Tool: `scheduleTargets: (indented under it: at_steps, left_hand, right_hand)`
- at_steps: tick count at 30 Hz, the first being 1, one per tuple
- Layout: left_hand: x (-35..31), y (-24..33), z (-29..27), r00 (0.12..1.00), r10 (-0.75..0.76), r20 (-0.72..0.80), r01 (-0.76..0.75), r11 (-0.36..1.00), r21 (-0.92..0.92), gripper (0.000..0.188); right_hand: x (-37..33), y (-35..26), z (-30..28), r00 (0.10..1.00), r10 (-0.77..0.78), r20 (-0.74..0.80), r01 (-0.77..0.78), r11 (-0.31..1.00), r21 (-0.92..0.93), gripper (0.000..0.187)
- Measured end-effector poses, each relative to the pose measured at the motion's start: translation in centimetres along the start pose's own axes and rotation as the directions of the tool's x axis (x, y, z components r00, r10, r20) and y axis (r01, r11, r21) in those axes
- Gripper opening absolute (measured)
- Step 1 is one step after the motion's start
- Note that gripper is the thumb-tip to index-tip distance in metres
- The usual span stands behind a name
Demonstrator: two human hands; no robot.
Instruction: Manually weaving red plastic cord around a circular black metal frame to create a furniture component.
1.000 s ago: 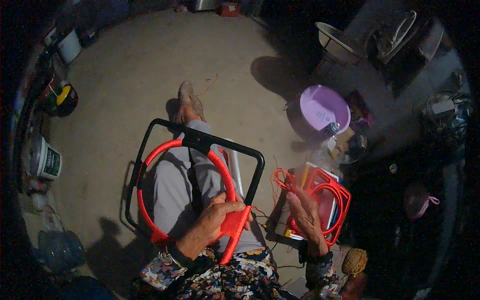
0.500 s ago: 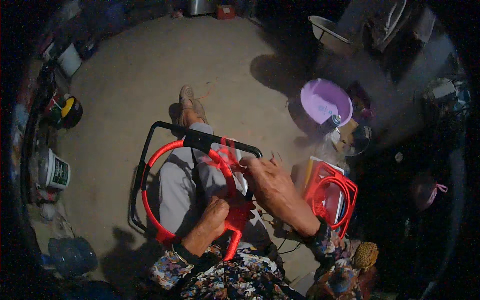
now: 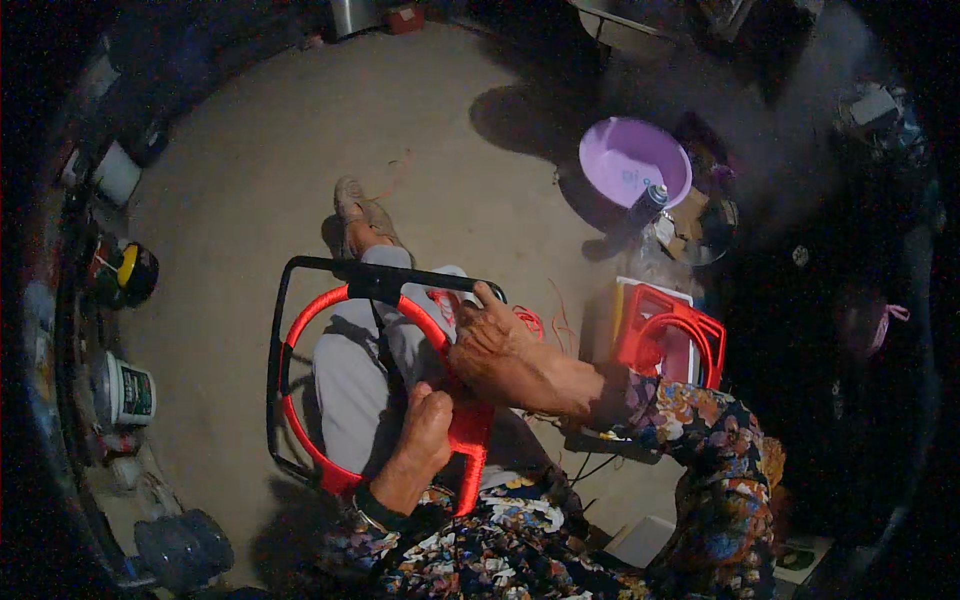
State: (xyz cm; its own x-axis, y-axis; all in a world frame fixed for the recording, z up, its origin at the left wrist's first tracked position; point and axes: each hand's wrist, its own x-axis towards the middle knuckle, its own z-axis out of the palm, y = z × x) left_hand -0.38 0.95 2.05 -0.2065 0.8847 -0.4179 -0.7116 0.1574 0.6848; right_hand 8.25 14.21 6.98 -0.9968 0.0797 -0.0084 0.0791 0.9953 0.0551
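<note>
Across my lap rests a black rectangular frame (image 3: 277, 370) with a round ring (image 3: 300, 325) inside it, mostly wrapped in shiny red cord. My left hand (image 3: 428, 425) is closed in a fist at the ring's lower right, gripping the red-wrapped part of the frame. My right hand (image 3: 495, 345) is bent over the ring's right side, below the black top bar, and its curled fingers are partly hidden. Loops of loose red cord (image 3: 528, 320) show just beyond its knuckles, and it appears closed on that cord.
To the right, a second red-wrapped frame (image 3: 655, 300) lies on a box-like container. A purple basin (image 3: 605, 165) and a spray can (image 3: 655, 195) stand farther off. Along the left are a white bucket (image 3: 130, 392), a yellow-and-black object (image 3: 138, 273) and a clear blue bottle (image 3: 185, 545).
My right hand has moved left and closer against the ring, its forearm swinging flatter. The blurred red strands by it have shifted past its knuckles. My left hand keeps its grip. The view has shifted.
</note>
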Motion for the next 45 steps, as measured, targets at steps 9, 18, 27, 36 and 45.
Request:
scheduleTargets:
  at_steps: [9,18,27,36,45]
  left_hand:
    - [-0.6,2.0,2.2,0.987,-0.063,-0.146,0.048,0.993,-0.104,0.032]
    - [0.0,1.8,0.1,0.999,-0.052,-0.007,0.051,0.995,-0.081,0.022]
    - [0.0,1.9,0.9,0.993,-0.106,-0.057,0.110,0.992,0.069,0.008]
    - [0.0,2.1,1.0,0.992,-0.121,-0.028,0.123,0.987,0.099,0.010]
    - [0.1,2.2,1.8,0.983,-0.183,-0.010,0.183,0.983,-0.031,0.010]
  right_hand:
    - [2.4,0.0,-4.7,0.931,0.056,0.362,-0.064,0.998,0.012,0.025]
    - [-3.5,2.1,-5.9,0.813,0.440,-0.381,-0.122,0.769,0.628,0.013]
    - [-9.1,-2.4,1.3,0.470,0.870,0.146,-0.137,-0.092,0.986,0.014]
    - [-6.4,0.0,2.5,0.911,0.403,0.084,-0.091,0.000,0.996,0.025]
    - [-7.4,-0.1,2.6,0.839,0.526,0.136,-0.093,-0.107,0.990,0.019]
